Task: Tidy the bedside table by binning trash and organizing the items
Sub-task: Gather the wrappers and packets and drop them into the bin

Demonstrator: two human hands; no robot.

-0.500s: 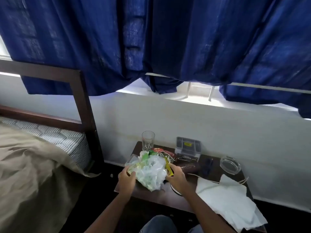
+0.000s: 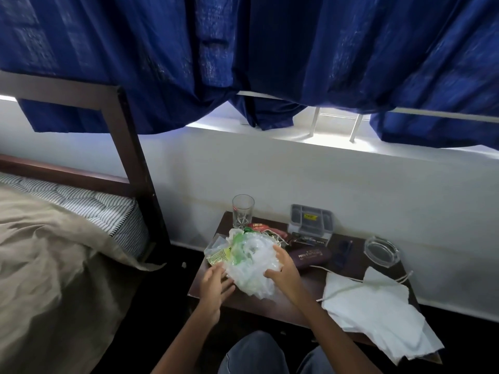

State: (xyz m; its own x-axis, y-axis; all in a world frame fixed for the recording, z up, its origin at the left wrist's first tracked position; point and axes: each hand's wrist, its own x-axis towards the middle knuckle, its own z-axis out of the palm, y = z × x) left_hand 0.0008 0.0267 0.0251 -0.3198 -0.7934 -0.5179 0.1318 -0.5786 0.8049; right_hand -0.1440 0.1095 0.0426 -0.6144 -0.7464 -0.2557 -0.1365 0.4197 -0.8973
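Dark table (image 2: 251,302) beside bed (image 2: 54,252), blue curtains (image 2: 270,49) above (daylight under hem). Fingers of right hand (image 2: 283,271) grasp crumpled plastic bag (image 2: 251,265); left hand (image 2: 214,288) fingers released, spread at its edge.

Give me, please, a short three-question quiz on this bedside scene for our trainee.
1. True or false: the drinking glass lies tipped over.
2. The right hand grips: A) the maroon spectacle case, B) the crumpled plastic bags, C) the glass ashtray.
3. What hangs over the front right edge of the bedside table?
Key: 1. False, it stands upright. 2. B. 3. The white paper towels.
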